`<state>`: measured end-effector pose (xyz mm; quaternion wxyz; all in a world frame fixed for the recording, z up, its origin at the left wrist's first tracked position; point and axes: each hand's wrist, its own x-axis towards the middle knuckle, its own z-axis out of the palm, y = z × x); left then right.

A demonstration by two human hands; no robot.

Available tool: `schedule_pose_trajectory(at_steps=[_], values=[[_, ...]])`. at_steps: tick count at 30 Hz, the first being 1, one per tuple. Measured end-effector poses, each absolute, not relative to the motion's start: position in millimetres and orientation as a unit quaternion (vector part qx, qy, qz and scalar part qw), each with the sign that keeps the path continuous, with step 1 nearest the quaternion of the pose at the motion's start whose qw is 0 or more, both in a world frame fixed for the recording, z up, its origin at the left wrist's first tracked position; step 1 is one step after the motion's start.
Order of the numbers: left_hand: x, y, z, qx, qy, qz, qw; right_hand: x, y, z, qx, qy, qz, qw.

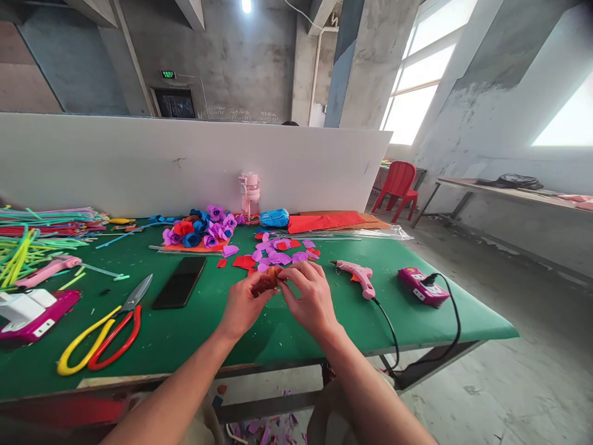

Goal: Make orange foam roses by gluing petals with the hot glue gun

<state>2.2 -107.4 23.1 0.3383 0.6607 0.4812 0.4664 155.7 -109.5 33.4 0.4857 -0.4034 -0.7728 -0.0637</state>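
My left hand and my right hand meet over the middle of the green table. Between their fingertips both pinch a small orange-brown paper piece, mostly covered by the fingers. Just beyond them lie scattered purple paper petals and red paper pieces. A pink hot glue gun rests on its side to the right of my right hand. To the left of my left hand are a black phone and scissors with one yellow and one red handle.
Finished paper flowers, a pink bottle, a blue packet and red paper sheets line the back. Colourful sticks, another pink glue gun and a power strip lie left. A purple power strip sits right, its cable hanging down.
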Motion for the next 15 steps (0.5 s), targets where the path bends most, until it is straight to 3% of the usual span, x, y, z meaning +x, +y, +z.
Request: schedule_pose_trajectory(at_steps=[15], values=[[1.3,-107.6,21.8,0.677,0.492,0.453,0.309,154.6,-110.7,33.6,-0.394,-0.773,-0.052,0.494]])
